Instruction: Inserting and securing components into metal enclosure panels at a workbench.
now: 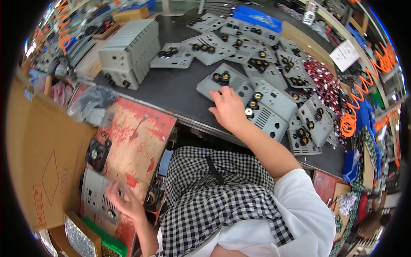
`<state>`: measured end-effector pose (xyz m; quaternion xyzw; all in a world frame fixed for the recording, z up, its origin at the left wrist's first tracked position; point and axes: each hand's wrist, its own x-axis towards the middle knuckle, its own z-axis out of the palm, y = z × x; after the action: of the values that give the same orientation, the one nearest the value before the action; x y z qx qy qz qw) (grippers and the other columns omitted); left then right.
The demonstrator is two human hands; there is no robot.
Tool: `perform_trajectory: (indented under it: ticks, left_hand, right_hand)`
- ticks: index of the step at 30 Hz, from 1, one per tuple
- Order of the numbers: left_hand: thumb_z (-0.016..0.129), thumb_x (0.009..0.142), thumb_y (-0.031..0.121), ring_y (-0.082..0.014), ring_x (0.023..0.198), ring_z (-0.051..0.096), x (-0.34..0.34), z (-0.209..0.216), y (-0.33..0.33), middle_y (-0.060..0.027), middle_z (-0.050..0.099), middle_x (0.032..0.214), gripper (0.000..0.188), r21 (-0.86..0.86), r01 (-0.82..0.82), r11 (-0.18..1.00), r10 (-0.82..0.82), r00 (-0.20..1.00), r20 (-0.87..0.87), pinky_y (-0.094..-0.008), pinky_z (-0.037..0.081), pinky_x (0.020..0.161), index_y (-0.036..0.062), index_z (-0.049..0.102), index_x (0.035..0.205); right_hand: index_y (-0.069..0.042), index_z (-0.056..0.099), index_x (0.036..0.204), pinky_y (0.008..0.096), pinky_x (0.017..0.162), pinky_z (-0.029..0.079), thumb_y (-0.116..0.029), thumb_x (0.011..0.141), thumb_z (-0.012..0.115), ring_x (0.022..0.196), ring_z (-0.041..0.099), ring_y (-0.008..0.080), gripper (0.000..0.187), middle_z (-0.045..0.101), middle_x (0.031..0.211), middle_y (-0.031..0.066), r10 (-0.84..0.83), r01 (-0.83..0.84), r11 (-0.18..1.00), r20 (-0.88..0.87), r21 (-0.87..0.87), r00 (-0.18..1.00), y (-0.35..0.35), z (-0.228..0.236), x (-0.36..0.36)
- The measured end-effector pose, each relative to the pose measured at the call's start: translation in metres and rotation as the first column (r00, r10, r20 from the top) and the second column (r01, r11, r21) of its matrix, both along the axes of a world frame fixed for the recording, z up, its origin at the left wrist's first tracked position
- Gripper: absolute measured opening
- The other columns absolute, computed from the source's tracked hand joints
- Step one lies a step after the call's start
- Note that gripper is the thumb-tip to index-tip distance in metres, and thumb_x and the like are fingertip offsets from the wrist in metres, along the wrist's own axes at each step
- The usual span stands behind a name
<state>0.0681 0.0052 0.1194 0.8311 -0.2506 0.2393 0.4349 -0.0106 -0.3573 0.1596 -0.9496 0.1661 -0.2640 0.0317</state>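
Note:
My right hand (229, 108) is over a grey metal panel (207, 88), fingers spread, fingertips close to the black round fittings (221, 78) lying on it. Whether the fingertips touch those fittings is hard to see. Just right of this hand lies another grey panel (274, 100) with slots and black fittings with brass-coloured centres. On the left, my left hand (125, 200) hovers over a grey panel (96, 188) resting on the worn red board, its fingers loosely bent and apart, nothing visible in them. A black square fan (97, 154) sits just beyond that panel.
Several more grey panels (209, 48) with fittings cover the dark table (180, 94). A stack of grey panels (128, 49) stands back left. Red-and-white small parts (319, 77) are heaped right, near an orange coiled hose (349, 124). A cardboard box (47, 158) stands far left; a blue bin (257, 19) sits behind.

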Motion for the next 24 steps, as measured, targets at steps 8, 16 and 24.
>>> perform_trajectory:
  ticks: [8, 16, 24]
  left_hand:
    - [0.059, 0.078, -0.001, -0.0115, 0.086, 0.054, -0.018, -0.044, -0.161, -0.0087, 0.051, 0.106, 0.051, -0.569, 0.612, 0.550, -0.736, 0.033, -0.676, -0.0233, 0.045, 0.074, 0.0033, 0.038, 0.124]
    - [0.049, 0.089, 0.028, -0.0197, 0.108, 0.048, -0.019, -0.074, -0.207, -0.0067, 0.046, 0.120, 0.043, -0.804, 0.118, 0.583, -0.783, -0.185, -0.594, -0.0344, 0.042, 0.088, 0.0079, 0.038, 0.125]
    - [0.044, 0.089, 0.037, -0.0228, 0.107, 0.048, 0.018, -0.062, -0.184, -0.0074, 0.046, 0.122, 0.046, -0.889, -0.067, 0.453, -0.890, -0.081, -0.448, -0.0396, 0.044, 0.085, 0.0114, 0.036, 0.127]
  right_hand:
    - [-0.005, 0.052, 0.087, 0.0401, 0.062, 0.048, -0.014, 0.068, 0.063, 0.076, 0.059, 0.0305, 0.024, 0.058, 0.085, 0.0138, 0.106, -0.063, 0.975, -0.199, 0.211, 0.974, 0.009, -0.014, 0.007]
    - [-0.008, 0.052, 0.101, 0.0432, 0.070, 0.047, -0.007, 0.071, 0.056, 0.085, 0.057, 0.0353, 0.030, 0.059, 0.091, 0.0160, 0.425, -0.405, 0.692, 0.116, 0.597, 0.898, 0.072, -0.002, 0.069]
    - [-0.012, 0.061, 0.076, 0.0395, 0.068, 0.043, -0.023, 0.069, 0.062, 0.082, 0.052, 0.0272, 0.014, 0.055, 0.087, 0.0067, 0.195, -0.218, 0.969, 0.181, 0.114, 0.964, -0.010, -0.014, 0.018]
